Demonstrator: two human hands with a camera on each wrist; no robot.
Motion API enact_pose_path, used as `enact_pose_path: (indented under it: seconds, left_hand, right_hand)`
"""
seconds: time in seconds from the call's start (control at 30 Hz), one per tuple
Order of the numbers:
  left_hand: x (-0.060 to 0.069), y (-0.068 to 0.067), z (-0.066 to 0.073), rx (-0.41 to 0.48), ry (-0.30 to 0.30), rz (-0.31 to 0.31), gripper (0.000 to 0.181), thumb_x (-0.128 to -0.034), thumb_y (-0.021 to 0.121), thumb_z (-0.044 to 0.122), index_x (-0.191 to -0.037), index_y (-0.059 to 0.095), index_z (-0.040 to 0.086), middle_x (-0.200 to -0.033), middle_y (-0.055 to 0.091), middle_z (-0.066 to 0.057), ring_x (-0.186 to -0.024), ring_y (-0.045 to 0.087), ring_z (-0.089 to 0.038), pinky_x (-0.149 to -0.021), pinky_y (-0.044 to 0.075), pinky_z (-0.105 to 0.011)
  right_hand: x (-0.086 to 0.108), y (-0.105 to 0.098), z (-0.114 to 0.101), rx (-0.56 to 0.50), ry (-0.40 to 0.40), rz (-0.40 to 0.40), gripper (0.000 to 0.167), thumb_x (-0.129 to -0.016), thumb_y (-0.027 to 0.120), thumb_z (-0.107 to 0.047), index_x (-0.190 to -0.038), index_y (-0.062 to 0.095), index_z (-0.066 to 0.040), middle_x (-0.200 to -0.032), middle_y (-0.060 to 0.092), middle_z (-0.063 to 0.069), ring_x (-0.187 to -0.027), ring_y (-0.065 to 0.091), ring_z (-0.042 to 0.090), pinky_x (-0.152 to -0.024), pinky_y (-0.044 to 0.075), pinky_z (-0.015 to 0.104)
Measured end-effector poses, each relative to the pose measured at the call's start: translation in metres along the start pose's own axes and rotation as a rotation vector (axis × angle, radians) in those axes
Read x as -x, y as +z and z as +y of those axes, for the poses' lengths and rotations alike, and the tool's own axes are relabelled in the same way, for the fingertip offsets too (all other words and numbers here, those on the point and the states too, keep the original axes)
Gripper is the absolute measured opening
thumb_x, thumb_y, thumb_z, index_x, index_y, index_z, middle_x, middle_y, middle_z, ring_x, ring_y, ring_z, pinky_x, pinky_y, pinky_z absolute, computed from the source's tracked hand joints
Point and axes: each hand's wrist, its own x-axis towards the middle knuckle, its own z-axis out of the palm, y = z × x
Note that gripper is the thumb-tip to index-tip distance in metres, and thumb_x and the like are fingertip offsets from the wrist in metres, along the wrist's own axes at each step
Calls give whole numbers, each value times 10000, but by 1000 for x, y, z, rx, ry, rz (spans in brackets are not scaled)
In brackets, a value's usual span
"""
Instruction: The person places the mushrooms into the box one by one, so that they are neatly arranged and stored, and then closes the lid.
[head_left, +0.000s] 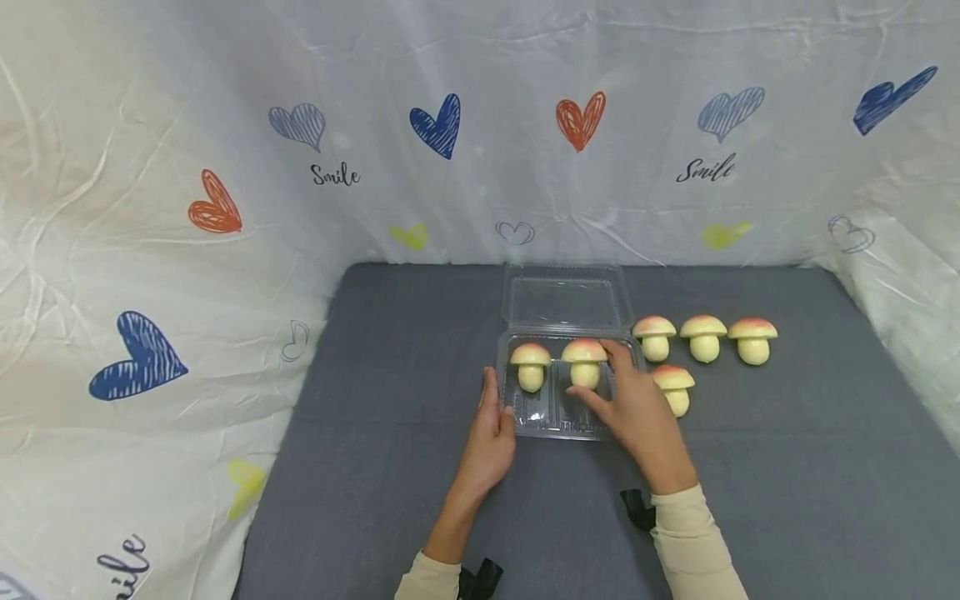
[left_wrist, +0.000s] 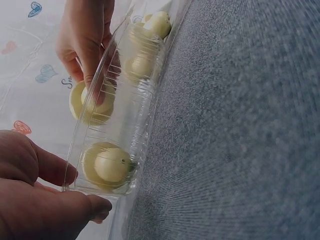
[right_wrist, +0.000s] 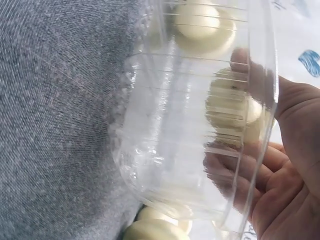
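A clear plastic container [head_left: 558,429] lies on the table with its hinged lid [head_left: 566,300] folded back. My left hand [head_left: 487,450] holds its left edge, thumb by the near corner; the left wrist view shows the rim between thumb and fingers. One cream mushroom [head_left: 531,371] with a reddish cap top sits in the left part of the tray. Just right of it, my right hand [head_left: 645,417] grips a second mushroom [head_left: 584,358] between thumb and fingers, inside the tray's walls. Through the clear wall, that mushroom [right_wrist: 227,105] shows between the fingers in the right wrist view.
To the container's right stand three mushrooms in a row, the nearest one [head_left: 654,340], then a middle one [head_left: 703,340] and a far one [head_left: 753,342]. Another mushroom [head_left: 675,392] is partly behind my right hand. A white heart-printed cloth [head_left: 480,192] borders the grey table [head_left: 405,358].
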Motion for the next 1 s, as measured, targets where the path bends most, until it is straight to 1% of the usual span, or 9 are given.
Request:
enact_pose_path:
  seconds: [0.1, 0.23, 0.33, 0.4, 0.5, 0.6, 0.7, 0.8, 1.0]
  left_hand:
    - [1, 0, 0, 1, -3, -2, 685, -1097, 410, -20, -1678, 49, -21, -1767, -1, -184, -1629, 11, -279, -1295, 93, -483]
    - [1, 0, 0, 2, 7, 0, 684, -1091, 414, -33, -1673, 55, -40, -1763, 6, -200, -1628, 16, -294, -1292, 91, -492]
    - [1, 0, -1, 1, 18, 2, 682, -1085, 414, -44, -1667, 58, -56, -1759, 10, -216, -1626, 20, -310, -1289, 86, -510]
    - [1, 0, -2, -3, 19, 4, 682, -1085, 415, -43, -1667, 60, -56, -1759, 14, -218, -1626, 21, -314, -1288, 83, -517]
    - [1, 0, -2, -7, 18, 3, 680, -1089, 417, -33, -1670, 63, -47, -1760, 15, -214, -1627, 19, -315, -1288, 79, -529]
    - [1, 0, -2, -17, 18, -1, 680, -1092, 419, -26, -1672, 65, -41, -1762, 20, -208, -1627, 21, -320, -1289, 83, -537]
    - [1, -1, -1, -6, 5, -16, 685, -1102, 412, -17, -1678, 42, -18, -1767, -1, -183, -1627, 16, -290, -1293, 104, -498]
    - [1, -1, 0, 9, 3, -23, 690, -1106, 403, -19, -1681, 22, 3, -1768, -18, -175, -1626, 11, -276, -1292, 111, -471]
    - [1, -1, 0, -7, 9, -16, 683, -1103, 404, -25, -1677, 34, -7, -1766, -7, -178, -1627, 15, -281, -1293, 98, -489]
  right_hand:
    - [0, 2, 1, 3, 7, -12, 873, -866, 900, -378, -1521, 455, -11, -1264, 690, 310, -781, 732, 405, -699, 572, 567]
    - [-2, 6, 3, 12, 19, -32, 879, -859, 902, -389, -1512, 455, -8, -1036, 727, 289, -672, 703, 348, -646, 561, 547]
    - [-3, 9, 4, 20, 35, -43, 879, -856, 903, -394, -1504, 453, -6, -818, 696, 219, -572, 646, 267, -579, 536, 513]
    - [-3, 10, 5, 26, 46, -51, 885, -860, 900, -399, -1507, 444, -5, -740, 669, 179, -539, 618, 238, -544, 519, 491]
    - [-4, 13, 6, 33, 54, -55, 888, -861, 900, -397, -1507, 438, -1, -753, 675, 188, -525, 604, 222, -520, 504, 470]
    - [-5, 15, 6, 34, 56, -65, 899, -869, 893, -398, -1516, 420, 10, -838, 702, 229, -496, 582, 199, -490, 483, 438]
    - [-5, 17, 4, 36, 60, -77, 910, -879, 883, -404, -1525, 404, 21, -733, 672, 179, -435, 526, 165, -440, 431, 392]
    - [-5, 19, 4, 53, 59, -75, 902, -876, 884, -409, -1514, 414, 23, -562, 557, 69, -401, 486, 152, -409, 385, 367]
    - [-8, 24, 6, 77, 48, -62, 893, -854, 903, -409, -1482, 442, 29, -563, 559, 63, -408, 494, 158, -411, 387, 375]
